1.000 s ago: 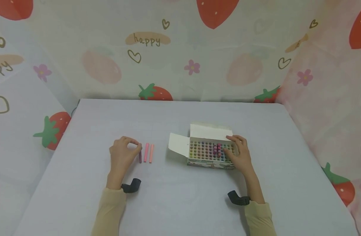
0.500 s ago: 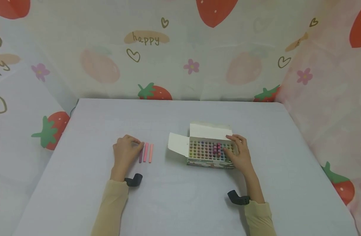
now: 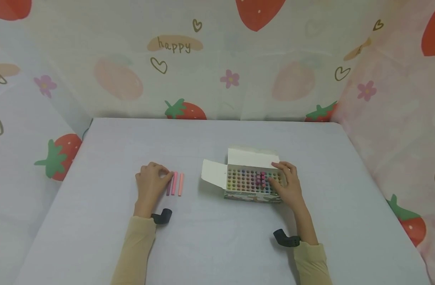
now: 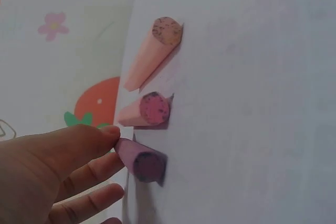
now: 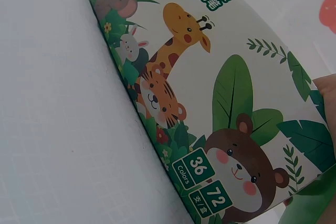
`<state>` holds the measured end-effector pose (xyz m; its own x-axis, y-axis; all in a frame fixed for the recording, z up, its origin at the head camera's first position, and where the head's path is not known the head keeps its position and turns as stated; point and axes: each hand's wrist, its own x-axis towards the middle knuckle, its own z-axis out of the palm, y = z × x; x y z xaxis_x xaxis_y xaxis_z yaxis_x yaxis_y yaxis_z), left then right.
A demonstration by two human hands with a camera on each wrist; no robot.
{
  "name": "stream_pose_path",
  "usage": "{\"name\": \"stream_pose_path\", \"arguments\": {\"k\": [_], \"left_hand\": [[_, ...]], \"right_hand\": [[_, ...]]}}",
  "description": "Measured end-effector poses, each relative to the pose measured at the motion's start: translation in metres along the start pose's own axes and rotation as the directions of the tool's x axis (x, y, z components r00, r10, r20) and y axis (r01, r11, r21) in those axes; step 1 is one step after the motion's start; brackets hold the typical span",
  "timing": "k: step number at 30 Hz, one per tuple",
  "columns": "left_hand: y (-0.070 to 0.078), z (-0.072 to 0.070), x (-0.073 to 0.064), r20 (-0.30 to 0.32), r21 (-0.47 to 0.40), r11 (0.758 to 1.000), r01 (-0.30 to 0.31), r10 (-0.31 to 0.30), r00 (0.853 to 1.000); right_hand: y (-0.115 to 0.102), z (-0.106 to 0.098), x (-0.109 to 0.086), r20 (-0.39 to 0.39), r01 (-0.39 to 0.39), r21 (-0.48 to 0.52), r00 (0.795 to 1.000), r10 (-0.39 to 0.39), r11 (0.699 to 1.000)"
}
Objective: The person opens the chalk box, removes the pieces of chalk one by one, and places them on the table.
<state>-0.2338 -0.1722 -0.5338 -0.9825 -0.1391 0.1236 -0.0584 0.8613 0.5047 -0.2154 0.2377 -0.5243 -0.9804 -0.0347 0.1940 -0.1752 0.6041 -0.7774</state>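
Left hand [image 3: 150, 186]: thumb and fingertip brought together on the far end of the purple chalk; the other fingers are loosely bent.
Purple chalk [image 4: 148, 166]: pinched in that hand, lying against the white table [image 3: 217, 241].
Pink chalk [image 3: 174, 184]: just right of the left hand, beside the purple one and roughly parallel.
Peach chalk [image 3: 181, 185]: a little further right of the left hand, apart from the pink.
Right hand [image 3: 289, 186]: thumb and forefinger spread apart, resting over the right end of the chalk box.
Chalk box [image 3: 251, 196]: under and left of the right hand, flaps raised, rows of coloured chalk ends inside.
Raised chalks [image 3: 261, 178]: pink and purple cluster, just left of the right thumb.
Box print: giraffe, tiger and bear, left of the right hand in its wrist view; "36 Colors" legible.
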Motion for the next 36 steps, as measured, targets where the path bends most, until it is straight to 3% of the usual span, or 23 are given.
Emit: {"name": "stream_pose_path", "arguments": {"k": [8, 20, 26, 36], "left_hand": [[0.0, -0.001, 0.0, -0.016, -0.026, 1.0, 0.006, -0.007, 1.0], [0.01, -0.008, -0.002, -0.077, -0.148, 0.989, -0.025, 0.013, 0.997], [0.028, -0.014, -0.003, -0.163, -0.219, 0.971, -0.096, 0.06, 0.985], [0.064, -0.011, -0.011, -0.258, -0.338, 0.903, -0.266, 0.183, 0.949]], "right_hand": [[0.0, 0.001, 0.0, -0.007, 0.008, -0.006, 1.0, -0.008, 1.0], [-0.001, 0.001, -0.001, -0.001, 0.009, 0.006, 1.0, -0.009, 1.0], [0.0, 0.001, -0.001, -0.006, 0.011, -0.003, 1.0, -0.011, 1.0], [-0.001, 0.001, 0.0, 0.001, -0.013, 0.002, 1.0, 0.013, 1.0]]}}
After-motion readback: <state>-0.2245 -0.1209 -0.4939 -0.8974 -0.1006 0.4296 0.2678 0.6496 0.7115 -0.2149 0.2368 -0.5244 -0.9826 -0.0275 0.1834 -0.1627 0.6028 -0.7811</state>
